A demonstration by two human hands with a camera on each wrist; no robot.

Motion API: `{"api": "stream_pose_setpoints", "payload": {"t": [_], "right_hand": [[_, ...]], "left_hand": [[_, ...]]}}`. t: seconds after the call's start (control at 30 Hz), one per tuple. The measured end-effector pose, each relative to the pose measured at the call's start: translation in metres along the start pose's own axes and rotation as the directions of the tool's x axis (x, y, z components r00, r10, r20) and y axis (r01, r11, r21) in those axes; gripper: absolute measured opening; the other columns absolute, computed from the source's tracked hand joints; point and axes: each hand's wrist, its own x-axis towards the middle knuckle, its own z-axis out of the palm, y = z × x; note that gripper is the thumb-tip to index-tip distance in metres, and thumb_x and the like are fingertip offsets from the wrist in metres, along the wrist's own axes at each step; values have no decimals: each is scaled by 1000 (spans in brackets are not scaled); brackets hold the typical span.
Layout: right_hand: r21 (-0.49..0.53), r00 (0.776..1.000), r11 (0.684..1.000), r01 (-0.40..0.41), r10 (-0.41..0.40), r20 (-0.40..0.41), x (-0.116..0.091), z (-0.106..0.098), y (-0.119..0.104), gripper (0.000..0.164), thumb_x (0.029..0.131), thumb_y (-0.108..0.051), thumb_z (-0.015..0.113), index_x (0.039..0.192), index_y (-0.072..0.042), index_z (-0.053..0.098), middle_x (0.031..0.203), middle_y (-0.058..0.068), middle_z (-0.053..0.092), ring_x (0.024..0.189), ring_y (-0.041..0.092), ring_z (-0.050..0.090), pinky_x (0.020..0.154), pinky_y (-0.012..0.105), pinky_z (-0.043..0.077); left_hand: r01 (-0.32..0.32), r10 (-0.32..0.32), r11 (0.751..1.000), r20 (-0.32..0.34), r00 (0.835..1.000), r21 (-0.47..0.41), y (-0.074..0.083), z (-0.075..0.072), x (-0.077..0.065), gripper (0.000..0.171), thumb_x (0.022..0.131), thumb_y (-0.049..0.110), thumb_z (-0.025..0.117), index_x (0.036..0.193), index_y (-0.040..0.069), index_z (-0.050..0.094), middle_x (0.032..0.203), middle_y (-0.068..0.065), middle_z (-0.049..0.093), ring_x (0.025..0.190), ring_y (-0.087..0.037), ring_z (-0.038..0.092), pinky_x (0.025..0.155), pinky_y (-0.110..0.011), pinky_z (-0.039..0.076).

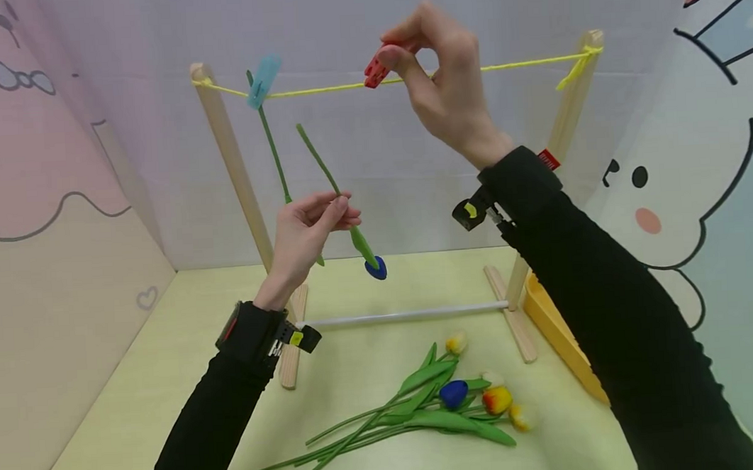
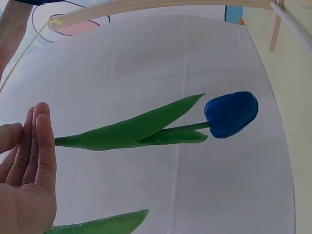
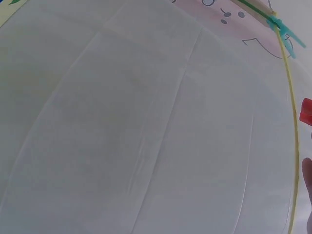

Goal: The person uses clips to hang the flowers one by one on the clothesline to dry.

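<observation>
A blue artificial tulip (image 2: 231,114) hangs bloom-down, its green stem pinched between thumb and fingers of my left hand (image 1: 312,231). The stem's cut end points up, below the yellow string (image 1: 324,90). My right hand (image 1: 448,75) pinches a red clothespin (image 1: 377,68) right at the string in the head view; whether it touches the string I cannot tell. Farther left, a light blue clothespin (image 1: 264,81) clips another green stem (image 1: 271,141) to the string. That flower's lower part is mostly hidden behind my left hand. Only a fingertip and the red clothespin's edge show in the right wrist view.
The string runs between two wooden posts (image 1: 235,164) joined low down by a white rod (image 1: 406,314). In front, several tulips (image 1: 424,417) in blue, yellow and orange lie bunched on the table (image 1: 183,330). A yellow tray (image 1: 556,325) stands at the right, partly behind my right arm.
</observation>
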Motion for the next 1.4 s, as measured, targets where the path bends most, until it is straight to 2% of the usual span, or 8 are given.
{"api": "stream_pose_setpoints", "payload": {"t": [0.2,0.4,0.63,0.97,1.4], "right_hand": [[29,999,998,-48,48,-7,6,5,0,24,97,-10,65,104,13,62,96,25,70,88,32,70,85,16,49],[47,991,990,-132,131,20,13,12,-1,21,97,-8,65,104,12,63,100,24,70,93,30,69,84,16,46],[75,978,976,-206,203,43,17,20,-2,19,96,-8,66,103,10,63,101,23,70,96,28,69,82,14,45],[101,967,962,-252,248,51,20,28,-5,18,95,-7,66,103,9,64,104,23,70,96,24,68,81,12,44],[95,962,958,-272,266,69,29,36,-9,18,97,-13,66,104,4,66,104,19,71,93,21,65,79,14,42]], "left_hand": [[-17,20,997,-42,999,78,9,-1,9,27,100,7,60,120,-11,66,82,15,76,77,-4,74,78,-24,61],[-14,25,986,-64,998,165,17,-1,20,28,100,12,62,118,-8,69,82,12,75,74,-4,74,76,-23,60],[7,15,976,-102,995,218,22,0,28,28,100,14,62,119,-6,70,85,-2,78,71,-2,73,73,-21,60],[28,7,962,-127,992,271,26,-1,29,30,101,17,61,119,-5,70,98,-29,74,67,1,71,70,-20,60],[75,-28,946,-151,988,315,29,-2,29,31,102,17,60,120,-6,69,101,-29,73,62,3,69,66,-17,58]]}}
